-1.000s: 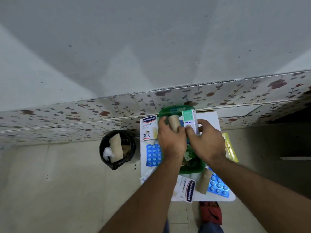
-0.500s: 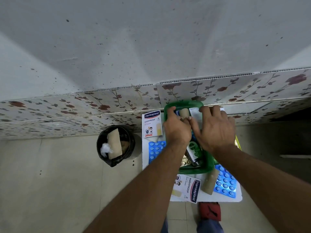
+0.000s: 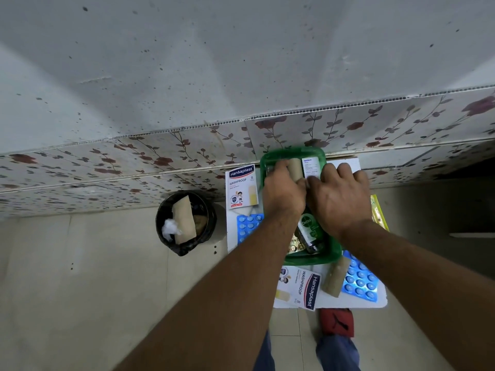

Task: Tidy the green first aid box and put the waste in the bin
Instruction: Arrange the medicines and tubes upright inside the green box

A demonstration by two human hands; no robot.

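Observation:
The green first aid box (image 3: 313,259) stands on a white board (image 3: 356,301) against the wall. My left hand (image 3: 284,191) reaches into its far end, fingers curled on a tan bandage roll (image 3: 294,167). Beside the roll lies a small white and teal carton (image 3: 310,167). My right hand (image 3: 340,199) lies flat over the box's right rim, fingers spread, thumb at the carton's near end. A green Dettol bottle (image 3: 309,228) lies in the box below my hands. The black bin (image 3: 186,222) stands on the floor to the left, holding a tan bandage and cotton.
Two Hansaplast cartons lie on the board, one left of the box (image 3: 242,186) and one in front (image 3: 300,286). Blue blister packs (image 3: 247,226) (image 3: 360,281), a second tan roll (image 3: 334,277) and a yellow strip (image 3: 379,212) surround the box. A flower-patterned wall skirting runs behind.
Both hands lowered the roll and the carton from above the box into its far end. My right hand then slid right, uncovering the carton.

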